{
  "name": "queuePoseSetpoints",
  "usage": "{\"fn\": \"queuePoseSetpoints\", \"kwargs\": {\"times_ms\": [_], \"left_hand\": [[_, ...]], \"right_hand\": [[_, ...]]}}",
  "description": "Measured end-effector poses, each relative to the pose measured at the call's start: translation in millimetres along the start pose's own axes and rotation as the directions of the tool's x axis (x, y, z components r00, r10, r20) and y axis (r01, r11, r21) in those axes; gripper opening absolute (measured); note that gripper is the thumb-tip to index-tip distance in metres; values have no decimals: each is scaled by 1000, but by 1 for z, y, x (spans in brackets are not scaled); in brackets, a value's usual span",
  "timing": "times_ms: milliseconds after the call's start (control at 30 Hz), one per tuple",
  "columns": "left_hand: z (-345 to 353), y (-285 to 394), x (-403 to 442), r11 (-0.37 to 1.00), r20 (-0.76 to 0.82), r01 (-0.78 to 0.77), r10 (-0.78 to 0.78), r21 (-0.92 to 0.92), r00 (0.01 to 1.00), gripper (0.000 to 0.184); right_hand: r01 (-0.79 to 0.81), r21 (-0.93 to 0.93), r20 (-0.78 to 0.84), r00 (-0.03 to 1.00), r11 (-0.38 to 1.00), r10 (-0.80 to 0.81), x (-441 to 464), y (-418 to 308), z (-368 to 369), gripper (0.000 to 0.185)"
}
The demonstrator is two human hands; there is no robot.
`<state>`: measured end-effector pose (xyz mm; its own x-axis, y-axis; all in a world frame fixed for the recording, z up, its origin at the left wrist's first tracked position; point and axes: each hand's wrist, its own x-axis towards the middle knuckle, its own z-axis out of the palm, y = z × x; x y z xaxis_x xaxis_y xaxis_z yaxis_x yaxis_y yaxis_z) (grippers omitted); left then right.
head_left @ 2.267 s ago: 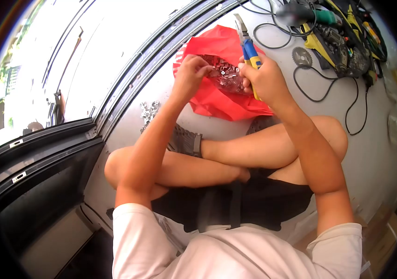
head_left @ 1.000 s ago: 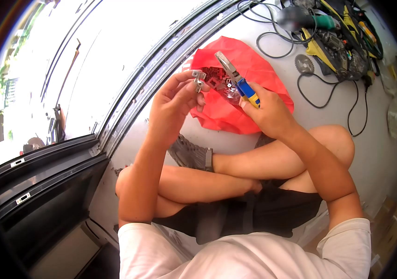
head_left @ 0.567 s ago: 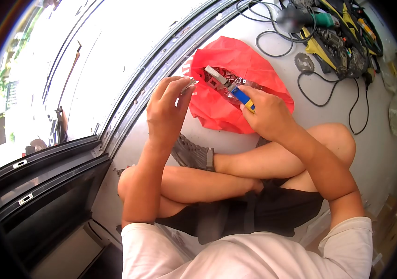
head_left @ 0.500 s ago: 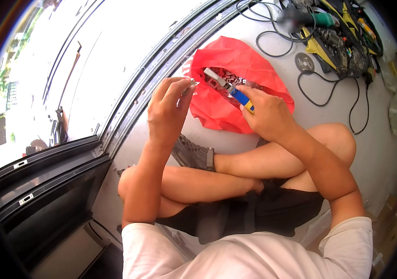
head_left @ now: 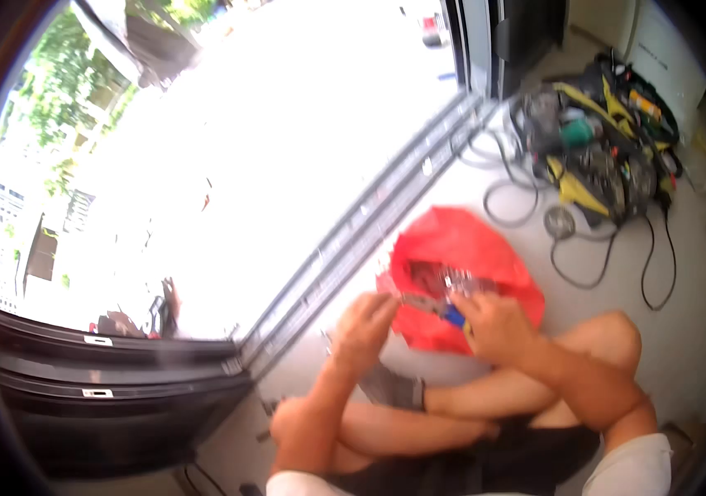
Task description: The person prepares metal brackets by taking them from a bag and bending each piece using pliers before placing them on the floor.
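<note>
My right hand (head_left: 498, 329) is closed around the blue-and-yellow handle of a pair of pliers (head_left: 427, 306). Their metal jaws point left and reach the fingertips of my left hand (head_left: 363, 332). Those fingers are pinched on a small metal piece, mostly hidden and blurred now. Whether the jaws grip the piece, I cannot tell. Just beyond both hands, a red bag (head_left: 498, 248) lies open on the floor. Inside it are many small shiny metal parts (head_left: 450, 279), in a loose heap.
A sliding-door track (head_left: 361, 219) runs diagonally past the bag, with bright outdoors beyond. Dark door panels (head_left: 121, 426) stand at lower left. A black-and-yellow tool bag (head_left: 576, 186), looping cables (head_left: 597, 285) and a round saw blade (head_left: 560, 221) lie at right. My crossed legs (head_left: 419, 430) are below.
My view has tilted up, so the scene sits lower and more outdoors shows. The pliers' jaws have come from over the bag's opening to my left fingertips.
</note>
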<state>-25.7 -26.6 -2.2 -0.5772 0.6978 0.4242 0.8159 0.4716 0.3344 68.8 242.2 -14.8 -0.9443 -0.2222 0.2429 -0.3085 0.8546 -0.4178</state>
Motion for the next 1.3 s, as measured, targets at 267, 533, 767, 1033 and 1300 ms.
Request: {"fn": "queuePoseSetpoints", "kwargs": {"times_ms": [267, 533, 767, 1033, 1300], "left_hand": [[-8, 20, 3, 997, 26, -74, 73, 12, 997, 42], [-4, 21, -1, 997, 19, -55, 54, 63, 998, 40], [-6, 21, 3, 998, -38, -59, 58, -31, 998, 33], [-4, 32, 10, 909, -137, 230, -292, -348, 946, 27], [8, 45, 9, 283, 225, 559, -706, -779, 672, 23]], "right_hand": [[-5, -63, 29, 1000, 998, 7, -11, -9, -7, 56], [-19, -58, 72, 997, 998, 23, -14, -7, 1, 52], [-26, -23, 149, 988, 999, 29, -19, -3, 8, 36], [-49, 52, -49, 997, 997, 52, -14, -3, 14, 36], [-11, -88, -49, 999, 996, 6, -3, -13, -4, 40]]}}
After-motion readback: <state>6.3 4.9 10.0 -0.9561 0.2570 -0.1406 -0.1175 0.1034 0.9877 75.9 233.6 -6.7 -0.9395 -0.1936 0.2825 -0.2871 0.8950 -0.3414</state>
